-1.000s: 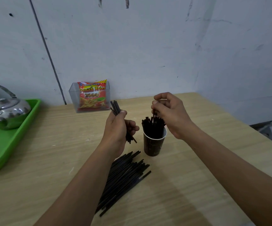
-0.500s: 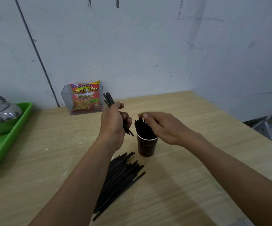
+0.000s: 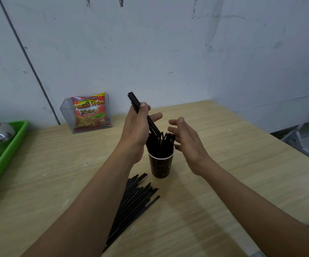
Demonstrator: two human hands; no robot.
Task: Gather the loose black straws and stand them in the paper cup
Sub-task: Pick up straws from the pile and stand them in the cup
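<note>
**Straws over the cup**

Green tray [image 3: 3, 154] far left on the wooden table [image 3: 224, 173], pale wall behind. Left hand [image 3: 137, 127] grips a tilted straw bundle [image 3: 140, 114] above the paper cup [image 3: 161, 166]; right hand [image 3: 187, 141] spread open beside it. Loose straws [image 3: 133, 199] lie nearer.

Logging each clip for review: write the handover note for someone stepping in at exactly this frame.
Left hand: loosely holds a small bundle of straws, tilted, lower ends at the mouth of the paper cup.
Right hand: open, empty, beside the cup's rim on its right.
Cup: upright on the table, already holding many standing straws.
Done: part of the straws are in the cup.
Left: drop the held bundle in, then gather the loose pile lying flat on the table in front of the cup and stand those in too.
</note>
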